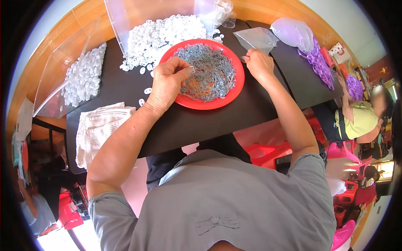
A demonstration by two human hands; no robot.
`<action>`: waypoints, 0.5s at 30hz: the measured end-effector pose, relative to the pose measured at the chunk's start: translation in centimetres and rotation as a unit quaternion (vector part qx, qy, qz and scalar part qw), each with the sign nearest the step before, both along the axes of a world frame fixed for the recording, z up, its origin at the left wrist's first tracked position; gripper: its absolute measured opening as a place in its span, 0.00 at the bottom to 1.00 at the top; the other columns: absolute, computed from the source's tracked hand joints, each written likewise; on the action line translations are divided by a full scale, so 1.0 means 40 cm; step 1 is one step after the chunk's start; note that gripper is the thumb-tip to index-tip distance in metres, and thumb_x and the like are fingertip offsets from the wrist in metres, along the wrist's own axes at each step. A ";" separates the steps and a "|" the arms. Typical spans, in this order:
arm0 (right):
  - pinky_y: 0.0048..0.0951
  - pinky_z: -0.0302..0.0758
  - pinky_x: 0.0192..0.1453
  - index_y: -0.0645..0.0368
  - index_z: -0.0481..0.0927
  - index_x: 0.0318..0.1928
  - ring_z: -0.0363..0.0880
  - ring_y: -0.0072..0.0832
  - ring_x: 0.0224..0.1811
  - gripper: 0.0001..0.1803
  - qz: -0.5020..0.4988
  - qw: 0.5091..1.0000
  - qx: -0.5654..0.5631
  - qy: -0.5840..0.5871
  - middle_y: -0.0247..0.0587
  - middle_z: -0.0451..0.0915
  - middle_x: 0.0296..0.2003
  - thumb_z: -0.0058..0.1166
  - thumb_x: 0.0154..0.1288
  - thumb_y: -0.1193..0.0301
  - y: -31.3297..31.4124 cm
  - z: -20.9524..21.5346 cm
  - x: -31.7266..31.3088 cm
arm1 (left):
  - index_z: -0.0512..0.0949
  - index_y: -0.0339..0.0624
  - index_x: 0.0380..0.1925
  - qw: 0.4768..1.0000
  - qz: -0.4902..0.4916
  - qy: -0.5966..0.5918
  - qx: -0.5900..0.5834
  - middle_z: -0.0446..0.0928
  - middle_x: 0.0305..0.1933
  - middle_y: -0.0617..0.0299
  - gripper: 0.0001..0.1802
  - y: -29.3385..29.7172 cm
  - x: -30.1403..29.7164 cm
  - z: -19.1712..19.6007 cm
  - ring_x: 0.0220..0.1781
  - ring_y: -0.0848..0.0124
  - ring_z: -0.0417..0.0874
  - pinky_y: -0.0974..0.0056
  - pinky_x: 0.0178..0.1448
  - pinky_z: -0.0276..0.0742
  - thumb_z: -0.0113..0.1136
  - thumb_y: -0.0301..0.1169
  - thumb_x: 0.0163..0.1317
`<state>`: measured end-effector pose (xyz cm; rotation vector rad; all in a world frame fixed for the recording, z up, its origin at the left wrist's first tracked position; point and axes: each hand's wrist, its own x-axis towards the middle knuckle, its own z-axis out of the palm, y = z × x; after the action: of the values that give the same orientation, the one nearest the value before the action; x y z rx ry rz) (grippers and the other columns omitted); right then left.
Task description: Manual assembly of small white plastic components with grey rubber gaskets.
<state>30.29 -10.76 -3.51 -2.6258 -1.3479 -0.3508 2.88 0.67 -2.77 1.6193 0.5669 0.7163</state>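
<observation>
In the head view, the person's left hand [171, 78] hangs over the left side of a red plate [239, 83], thumb and forefinger curled toward each other. A pale glint shows at their tips, but whether this grip is clamped on a piece cannot be told. The right hand [260, 66] is just beyond the plate's right rim, its fingers bent in near the thumb; whether they close on anything is likewise unclear.

For work with such small pieces, a light fingertip pinch seems best, with the wrists kept off the heap and each part turned where the eyes can check it. Holding both hands low over the plate would let a dropped piece fall back among the others.

The slim grey pieces [209, 69] lie heaped in the plate on the dark desk [201, 123], under and to the right of the left grip and to the left of the right one. A clear plastic bag [257, 38] lies just past the right hand, and white oval pieces [176, 30] pile up behind the plate.
</observation>
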 end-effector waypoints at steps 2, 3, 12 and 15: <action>0.46 0.73 0.46 0.61 0.80 0.36 0.82 0.45 0.41 0.13 0.012 0.999 0.015 -0.032 0.45 0.84 0.37 0.54 0.65 0.62 0.000 -0.015 -0.003 | 0.78 0.34 0.30 1.000 0.003 0.003 0.007 0.74 0.23 0.67 0.04 0.001 0.000 -0.002 0.22 0.81 0.70 0.73 0.27 0.67 0.61 0.24 0.59; 0.46 0.73 0.45 0.60 0.80 0.36 0.82 0.45 0.41 0.12 0.010 0.998 0.019 -0.051 0.45 0.83 0.37 0.55 0.65 0.63 0.001 -0.022 -0.001 | 0.78 0.34 0.30 1.000 0.001 -0.003 0.005 0.74 0.23 0.67 0.04 0.001 0.001 -0.003 0.22 0.81 0.70 0.72 0.27 0.67 0.61 0.24 0.59; 0.47 0.74 0.42 0.57 0.76 0.34 0.80 0.45 0.39 0.05 0.141 0.977 0.114 -0.110 0.44 0.81 0.34 0.58 0.57 0.72 -0.003 -0.063 0.022 | 0.78 0.34 0.29 0.999 0.007 -0.034 -0.003 0.73 0.22 0.67 0.04 -0.005 0.002 -0.003 0.22 0.80 0.69 0.71 0.26 0.65 0.61 0.23 0.59; 0.47 0.74 0.41 0.58 0.76 0.33 0.81 0.46 0.38 0.06 0.163 0.974 0.132 -0.084 0.44 0.81 0.34 0.58 0.59 0.70 -0.013 -0.066 0.047 | 0.78 0.35 0.30 0.999 0.006 -0.030 -0.033 0.74 0.23 0.66 0.04 0.001 0.002 0.003 0.21 0.80 0.70 0.72 0.22 0.65 0.61 0.25 0.60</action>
<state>32.17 -11.29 -6.16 -2.1548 -1.6258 -0.6634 2.97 0.70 -2.65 1.5297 0.5508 0.7459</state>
